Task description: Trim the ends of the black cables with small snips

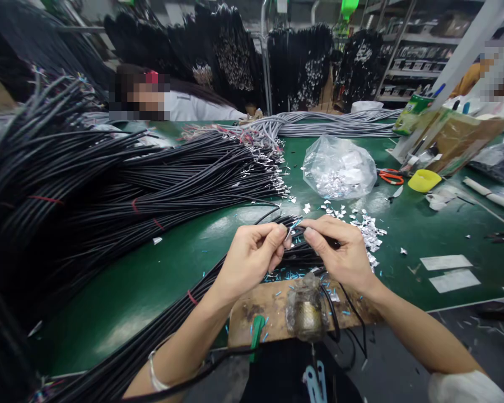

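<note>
A worn wooden block (273, 313) with a grimy, film-wrapped brass fitting (306, 313) is sitting just below the hands; above it the left hand (252, 254) and right hand (340, 249) are both pinching the thin black cable (331, 242), fingertips nearly touching at its stripped, pale-blue end; glossy black cable bundles (130, 190) are fanning left of the grip, crumpled silvery foil scraps (367, 226) lying right of it on smooth green tabletop (159, 280).

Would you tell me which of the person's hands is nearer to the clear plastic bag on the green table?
Right. The right hand lies just below the clear plastic bag; the left hand lies farther away, below and left of it.
</note>
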`<state>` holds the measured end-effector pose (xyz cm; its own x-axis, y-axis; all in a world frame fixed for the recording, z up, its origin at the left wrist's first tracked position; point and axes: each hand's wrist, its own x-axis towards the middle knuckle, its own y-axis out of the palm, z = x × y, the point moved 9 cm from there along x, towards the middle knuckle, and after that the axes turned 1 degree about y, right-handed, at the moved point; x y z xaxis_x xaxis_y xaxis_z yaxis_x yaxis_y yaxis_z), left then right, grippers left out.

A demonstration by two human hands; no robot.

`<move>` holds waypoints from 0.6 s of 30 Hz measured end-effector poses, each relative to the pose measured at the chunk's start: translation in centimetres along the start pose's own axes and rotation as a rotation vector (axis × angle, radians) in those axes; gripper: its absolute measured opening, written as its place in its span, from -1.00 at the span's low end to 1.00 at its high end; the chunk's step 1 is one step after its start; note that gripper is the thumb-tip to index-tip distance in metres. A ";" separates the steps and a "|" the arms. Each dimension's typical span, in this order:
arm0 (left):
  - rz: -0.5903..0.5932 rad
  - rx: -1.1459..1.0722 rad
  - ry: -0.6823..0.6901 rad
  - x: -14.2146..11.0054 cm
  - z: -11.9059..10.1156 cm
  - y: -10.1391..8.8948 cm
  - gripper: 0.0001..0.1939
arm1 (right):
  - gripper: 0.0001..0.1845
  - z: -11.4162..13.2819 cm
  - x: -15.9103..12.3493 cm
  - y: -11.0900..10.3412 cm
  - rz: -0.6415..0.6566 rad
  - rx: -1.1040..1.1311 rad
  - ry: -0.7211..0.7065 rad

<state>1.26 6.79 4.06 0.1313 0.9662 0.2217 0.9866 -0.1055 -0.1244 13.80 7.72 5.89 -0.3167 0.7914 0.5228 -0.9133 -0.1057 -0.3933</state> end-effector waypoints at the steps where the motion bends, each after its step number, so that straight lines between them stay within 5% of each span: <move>1: -0.015 -0.012 -0.003 0.0 0.1 -0.1 -0.61 | -0.80 -0.2 0.1 -0.1 -0.007 0.001 0.009; 7: -0.244 0.238 0.188 -0.7 -1.4 -1.4 -0.86 | -0.81 -1.7 0.3 -1.0 -0.083 0.135 0.144; 13: -0.238 0.493 0.308 -1.0 -2.0 -0.5 -0.95 | -0.76 -3.1 0.4 0.2 -0.070 0.356 0.280; 18: -0.187 0.491 0.330 -0.2 -1.6 -0.7 -0.96 | -0.62 -5.5 -0.8 4.5 0.193 0.837 0.614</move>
<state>0.73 6.28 5.63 0.0612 0.8258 0.5607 0.8464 0.2548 -0.4677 11.31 9.96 -0.45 -0.5053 0.8610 -0.0577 -0.8206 -0.4587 0.3409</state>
